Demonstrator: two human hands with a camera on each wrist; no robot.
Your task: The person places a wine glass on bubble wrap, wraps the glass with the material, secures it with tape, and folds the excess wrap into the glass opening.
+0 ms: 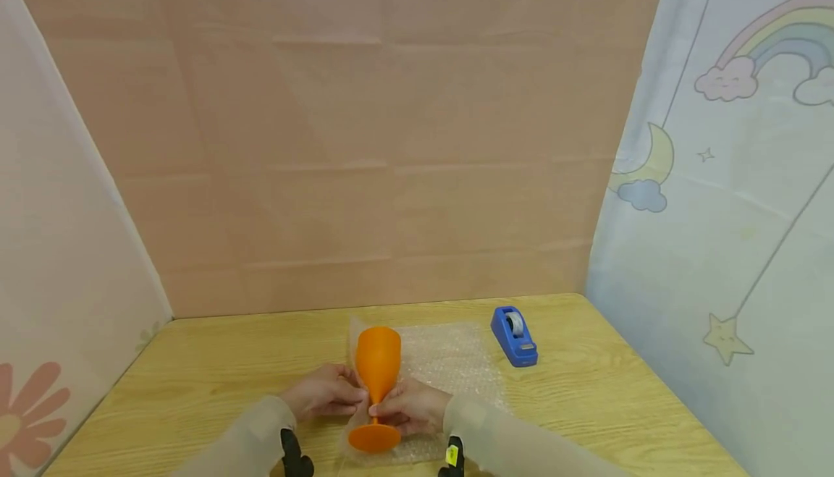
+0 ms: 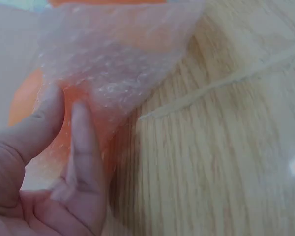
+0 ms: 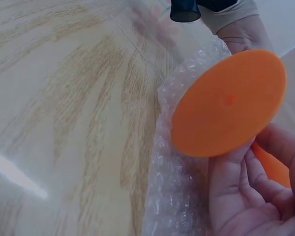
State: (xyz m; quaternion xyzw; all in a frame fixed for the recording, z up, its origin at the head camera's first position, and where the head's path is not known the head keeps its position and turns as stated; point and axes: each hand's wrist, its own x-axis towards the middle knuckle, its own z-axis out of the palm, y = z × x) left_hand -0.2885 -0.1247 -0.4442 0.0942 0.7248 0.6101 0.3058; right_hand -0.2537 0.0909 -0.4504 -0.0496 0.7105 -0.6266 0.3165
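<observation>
Yellow wood-grain was shown across the worktop (image 1: 619,390), which was partly covered by a clear rectangular sheet of bubble wrap (image 1: 449,350). Over the sheet's left side, an orange long-stemmed goblet with a round foot (image 1: 378,354) was held, its bowl pointed away from the person and its foot turned nearer; whether any weight was borne by the sheet could not be told. Its stem was gripped by the right hand (image 1: 417,404), while the film's raised edge was pinched by the left hand (image 1: 326,392) beside the bowl. If the stem were loosened too soon, the goblet could be rolled askew, being round and narrow-waisted. If the film were pulled unevenly, slack might be left around the thin stem, and the foot might be left exposed near the sheet's near edge. Off to the right, a blue plastic tape dispenser (image 1: 511,339) was seen, unlikely to be knocked.
</observation>
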